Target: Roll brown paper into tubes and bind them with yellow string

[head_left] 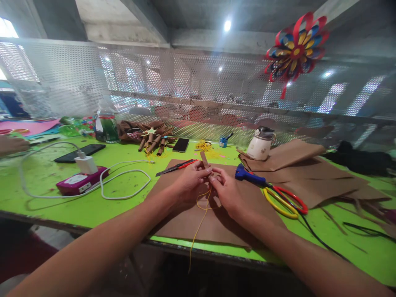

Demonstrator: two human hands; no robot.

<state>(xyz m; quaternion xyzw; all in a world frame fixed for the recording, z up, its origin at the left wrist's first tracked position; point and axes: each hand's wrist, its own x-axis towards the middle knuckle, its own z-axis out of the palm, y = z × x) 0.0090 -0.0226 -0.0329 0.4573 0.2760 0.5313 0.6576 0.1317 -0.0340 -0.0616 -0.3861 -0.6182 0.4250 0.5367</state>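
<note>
Both hands meet above a sheet of brown paper on the green table. My left hand pinches a narrow strip of brown paper whose top end sticks up past the fingers. Close against it, my right hand has thumb and forefinger pressed together at a yellow string. The string loops under the fingers and hangs past the table's front edge. Fingers hide where string and strip meet. A red and black utility knife lies just beyond my left hand.
To the right lie a blue glue gun, red-and-yellow-handled scissors and folded brown paper. A white jug stands behind. A purple power strip with white cable is at left. Another person's hand shows far left.
</note>
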